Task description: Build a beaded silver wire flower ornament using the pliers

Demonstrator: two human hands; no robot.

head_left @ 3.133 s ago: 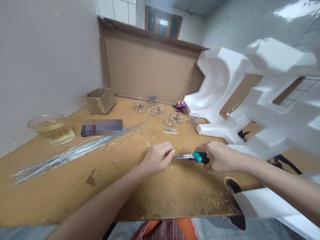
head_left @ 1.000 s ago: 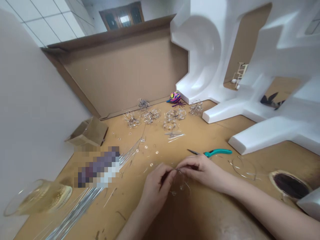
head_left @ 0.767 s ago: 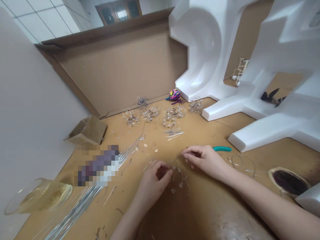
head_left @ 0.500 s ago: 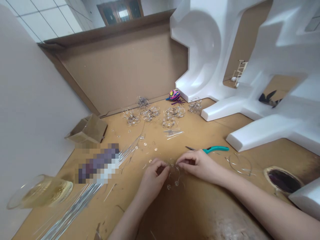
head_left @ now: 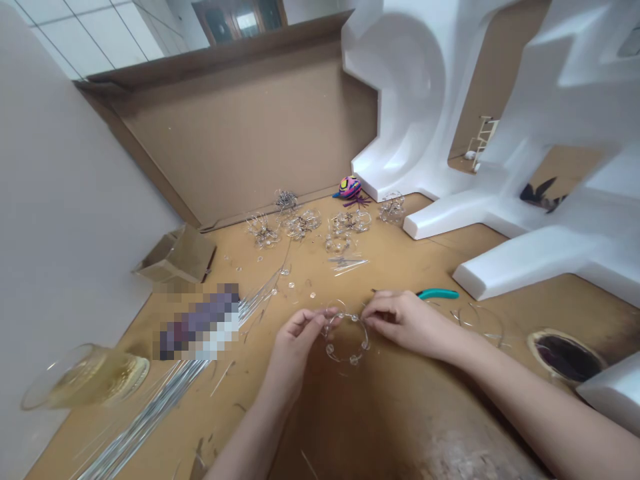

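A thin wire ring with clear beads (head_left: 354, 361) hangs upright between my two hands above the brown table. My left hand (head_left: 299, 337) pinches the ring's left side between thumb and fingers. On the other side, the fingertips of my right hand (head_left: 395, 320) close on its upper right edge. Several clear beads are spaced around the loop. Just behind my right hand lie pliers with teal handles (head_left: 439, 293), their jaws partly covered by the hand. Short cut wires (head_left: 347, 265) and loose clear beads (head_left: 292, 285) lie beyond my hands.
Beaded wire pieces (head_left: 303, 225) cluster at the back beside a colourful ball-like object (head_left: 349, 187). Long wires (head_left: 150, 413), a glass of yellowish liquid (head_left: 95, 377) and a small cardboard box (head_left: 180, 257) are left. White moulded foam (head_left: 525, 257) and a dark-filled cup (head_left: 567, 360) stand right.
The ring has been turned so its round shape faces me. My hands have moved slightly apart, and my right hand now covers more of the pliers.
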